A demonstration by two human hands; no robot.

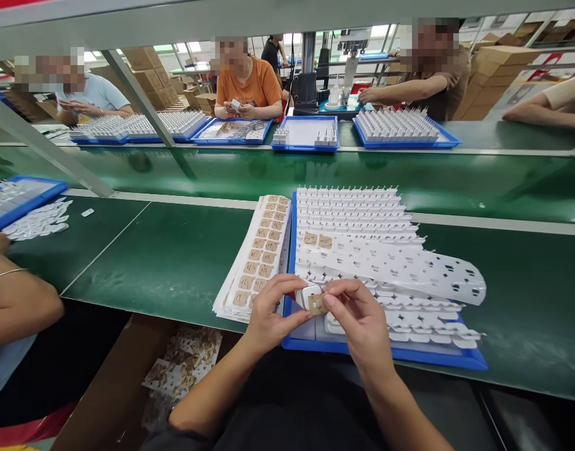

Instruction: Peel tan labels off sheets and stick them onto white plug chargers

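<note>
Between thumb and fingers my left hand point(272, 313) grips a small white plastic part point(309, 294) with rounded corners. My right hand point(357, 310) pinches a tan adhesive sticker point(317, 305) against the front of that part. Both hands are closed, above the near left edge of a blue tray point(290, 250). Rows of white plastic parts point(348, 210) with thin prongs fill much of the tray. Across them lies a mostly used sticker sheet point(391, 260), with two tan stickers left at its left end. A stack of full sticker sheets point(259, 250) rests left of the tray.
A cardboard box point(113, 376) with sticker scraps stands below the bench at left. A neighbour's arm point(19, 300), a blue tray point(29, 188) and loose white pieces point(41, 219) are further left. Across the green conveyor point(222, 169), other people sit behind trays. A metal post point(137, 97) slants overhead.
</note>
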